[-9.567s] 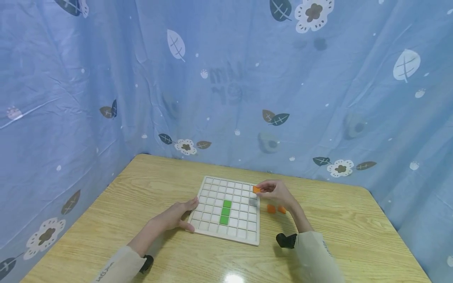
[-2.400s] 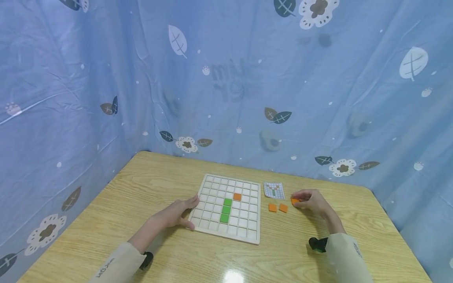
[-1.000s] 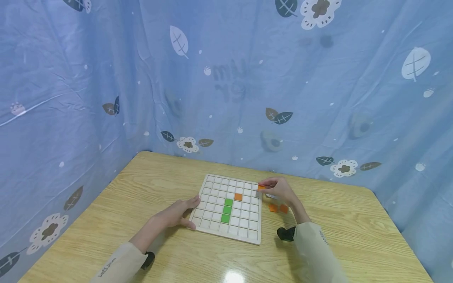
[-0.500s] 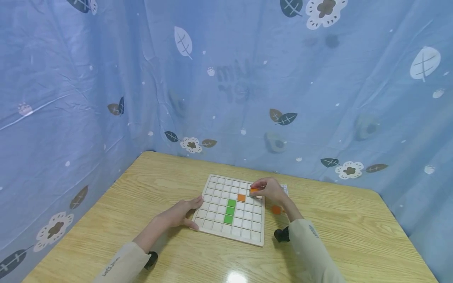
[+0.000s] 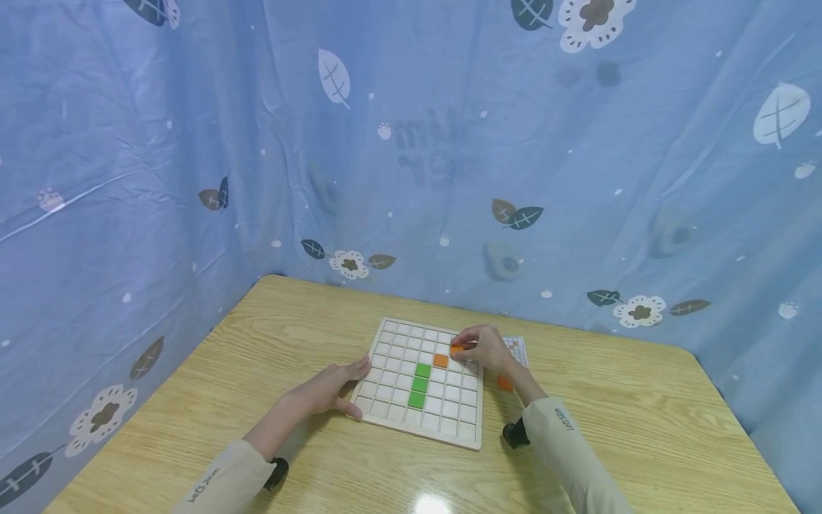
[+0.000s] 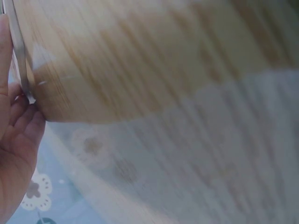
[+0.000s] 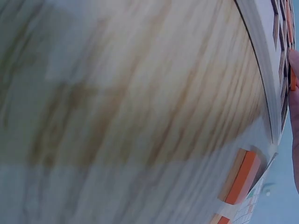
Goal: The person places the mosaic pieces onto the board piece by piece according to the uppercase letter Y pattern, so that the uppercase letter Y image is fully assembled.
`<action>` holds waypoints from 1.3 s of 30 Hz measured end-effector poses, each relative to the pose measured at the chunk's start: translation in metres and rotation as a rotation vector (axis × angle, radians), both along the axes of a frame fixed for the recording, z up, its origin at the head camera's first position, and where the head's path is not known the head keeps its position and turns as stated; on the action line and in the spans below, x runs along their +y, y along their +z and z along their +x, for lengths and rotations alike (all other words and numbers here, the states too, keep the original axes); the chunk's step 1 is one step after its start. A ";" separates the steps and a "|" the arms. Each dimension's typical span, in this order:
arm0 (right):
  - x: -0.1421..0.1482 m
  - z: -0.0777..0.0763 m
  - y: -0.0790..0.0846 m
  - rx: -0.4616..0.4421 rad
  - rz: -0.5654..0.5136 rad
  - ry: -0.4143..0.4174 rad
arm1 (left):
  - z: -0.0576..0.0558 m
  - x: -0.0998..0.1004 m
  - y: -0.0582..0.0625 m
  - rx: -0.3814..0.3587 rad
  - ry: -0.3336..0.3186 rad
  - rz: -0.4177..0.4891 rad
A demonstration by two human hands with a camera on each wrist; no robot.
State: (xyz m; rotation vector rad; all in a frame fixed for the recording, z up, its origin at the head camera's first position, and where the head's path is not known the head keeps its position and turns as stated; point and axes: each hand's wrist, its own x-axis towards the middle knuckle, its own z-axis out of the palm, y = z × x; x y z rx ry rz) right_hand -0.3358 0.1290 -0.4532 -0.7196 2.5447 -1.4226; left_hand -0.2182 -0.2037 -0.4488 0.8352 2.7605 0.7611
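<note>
A square white grid board (image 5: 449, 435) lies on the wooden table. Three green tiles (image 5: 419, 385) form a column in its cells, and an orange tile (image 5: 440, 360) sits up and to the right of them. My right hand (image 5: 491, 350) pinches another orange tile (image 5: 457, 350) between thumb and fingers, close over the board's upper right cells. In the right wrist view only part of this hand and the held tile's edge (image 7: 293, 80) show. My left hand (image 5: 330, 390) rests against the board's left side, thumb at the near corner and fingers spread along the edge.
A small printed pattern card (image 5: 516, 348) lies right of the board, partly behind my right hand. Loose orange tiles (image 7: 241, 177) lie near it, partly hidden by my forearm in the head view. A blue patterned curtain (image 5: 411, 178) hangs behind the table.
Since 9.6 seconds ago, one orange tile has been set on the board. My right hand picked up another at the right and carried it left over the board. The left hand stays put.
</note>
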 end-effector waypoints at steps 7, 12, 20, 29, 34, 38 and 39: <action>-0.001 0.001 -0.003 0.010 0.011 -0.009 | 0.001 -0.001 -0.001 0.004 -0.009 0.004; -0.002 0.002 -0.004 0.040 0.014 0.011 | 0.003 -0.002 -0.001 0.015 -0.019 0.009; -0.004 0.003 -0.002 0.085 0.054 0.030 | 0.004 -0.004 -0.001 0.020 -0.026 0.017; -0.003 0.001 0.000 0.091 0.115 0.001 | 0.003 -0.003 0.001 0.009 -0.020 0.026; -0.003 0.000 0.002 0.086 0.118 0.003 | 0.003 -0.003 0.001 0.013 -0.020 0.029; -0.002 0.000 0.001 0.075 0.124 0.000 | 0.003 -0.003 0.001 0.021 -0.027 0.027; -0.002 -0.001 0.002 0.068 0.125 -0.006 | 0.003 -0.003 0.001 0.024 -0.029 0.024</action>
